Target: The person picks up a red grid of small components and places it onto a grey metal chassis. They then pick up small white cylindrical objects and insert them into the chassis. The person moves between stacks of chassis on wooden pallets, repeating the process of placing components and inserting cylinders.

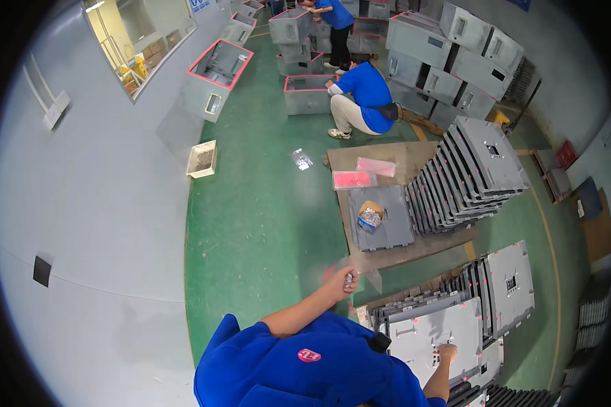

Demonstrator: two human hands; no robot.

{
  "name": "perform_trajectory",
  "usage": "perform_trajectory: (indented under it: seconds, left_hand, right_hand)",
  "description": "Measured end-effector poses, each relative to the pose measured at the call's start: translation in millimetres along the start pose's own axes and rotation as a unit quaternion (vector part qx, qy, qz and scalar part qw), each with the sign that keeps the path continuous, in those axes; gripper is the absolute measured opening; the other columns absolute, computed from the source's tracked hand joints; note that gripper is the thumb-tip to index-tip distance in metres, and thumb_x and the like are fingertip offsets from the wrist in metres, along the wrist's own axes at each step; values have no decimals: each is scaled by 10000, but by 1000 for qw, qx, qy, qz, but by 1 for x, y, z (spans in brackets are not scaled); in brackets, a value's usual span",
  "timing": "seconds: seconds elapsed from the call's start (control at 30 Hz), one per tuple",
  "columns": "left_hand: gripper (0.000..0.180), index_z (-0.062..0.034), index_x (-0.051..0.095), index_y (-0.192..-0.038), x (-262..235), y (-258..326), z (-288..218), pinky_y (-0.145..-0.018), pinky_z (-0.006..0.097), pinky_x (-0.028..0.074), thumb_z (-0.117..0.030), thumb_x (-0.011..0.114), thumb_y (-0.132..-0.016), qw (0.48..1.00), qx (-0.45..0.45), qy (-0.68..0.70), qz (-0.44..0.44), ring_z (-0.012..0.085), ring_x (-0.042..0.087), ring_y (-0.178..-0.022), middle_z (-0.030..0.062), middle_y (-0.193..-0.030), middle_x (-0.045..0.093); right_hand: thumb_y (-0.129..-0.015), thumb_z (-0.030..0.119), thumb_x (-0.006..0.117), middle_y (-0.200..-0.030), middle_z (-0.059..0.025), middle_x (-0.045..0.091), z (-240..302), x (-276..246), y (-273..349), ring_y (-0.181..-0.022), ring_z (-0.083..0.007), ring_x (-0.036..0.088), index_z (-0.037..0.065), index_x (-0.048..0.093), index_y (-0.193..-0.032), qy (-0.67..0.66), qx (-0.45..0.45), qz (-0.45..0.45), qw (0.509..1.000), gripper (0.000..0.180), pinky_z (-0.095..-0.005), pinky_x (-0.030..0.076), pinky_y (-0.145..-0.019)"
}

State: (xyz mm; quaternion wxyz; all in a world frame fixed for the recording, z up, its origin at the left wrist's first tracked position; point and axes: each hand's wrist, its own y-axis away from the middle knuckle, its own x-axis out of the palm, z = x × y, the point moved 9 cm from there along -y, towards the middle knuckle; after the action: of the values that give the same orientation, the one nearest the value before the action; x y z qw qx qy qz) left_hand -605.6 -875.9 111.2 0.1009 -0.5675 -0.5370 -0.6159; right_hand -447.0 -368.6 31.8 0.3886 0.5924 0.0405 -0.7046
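Note:
My left hand [339, 285] is closed around several small silvery metal parts [349, 279], held out in front of me over the floor. Clear plastic film seems to show around that hand. To the right, my right hand [447, 351] rests at the face of a light grey metal panel [414, 342], beside small fittings and cutouts near its middle. The fingers there are bent together, and what they pinch is too small to make out. The panel leans on a row of similar grey panels [510, 288].
A cardboard-covered pallet [414, 256] carries an open box of small metal parts [370, 217], red-and-white packets [353, 179] and a tall stack of grey panels [468, 169]. Two people in blue work among grey cabinets [309, 102] ahead. A white tray [202, 159] sits by the left wall.

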Motion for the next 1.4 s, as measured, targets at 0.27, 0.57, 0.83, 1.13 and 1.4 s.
perform_trajectory:
  seconds: [0.27,0.57,0.83,1.13,1.4]
  left_hand:
    - [303,-9,507,-762,6,8,4,-368,195,372,-288,426,-848,998,-34,-39,29,146,523,-529,131,-758,570]
    - [326,61,500,-901,8,23,12,-726,308,488,-251,415,-857,991,-77,-105,-12,257,575,-827,190,-922,562]
    - [277,11,509,-898,12,17,14,-750,332,454,-246,413,-856,995,-66,-44,53,238,547,-873,133,-903,565]
    - [244,-83,495,-960,0,22,23,-654,332,463,-285,415,-849,988,-115,-95,43,191,548,-805,66,-899,555]
    - [242,-73,480,-971,3,25,34,-586,345,472,-273,420,-848,981,-146,-110,71,202,554,-760,73,-887,544]
  right_hand:
    - [-631,11,516,-635,-117,601,140,38,36,-564,-185,603,-41,602,-766,-140,-300,-3,944,169,-264,480,-527]
    - [-627,38,594,-728,-92,594,378,-13,259,-670,-170,571,3,576,-860,-294,-494,84,814,236,-271,443,-631]
    - [-552,101,648,-774,-60,565,425,-25,355,-692,-233,520,81,573,-803,-103,-697,-1,709,262,-331,401,-621]
    - [-598,154,638,-819,-36,519,429,17,360,-773,-213,461,89,551,-841,33,-739,27,672,267,-334,356,-669]
    - [-607,186,630,-744,-20,522,420,18,356,-731,-196,463,110,572,-778,23,-752,13,658,196,-314,354,-655]
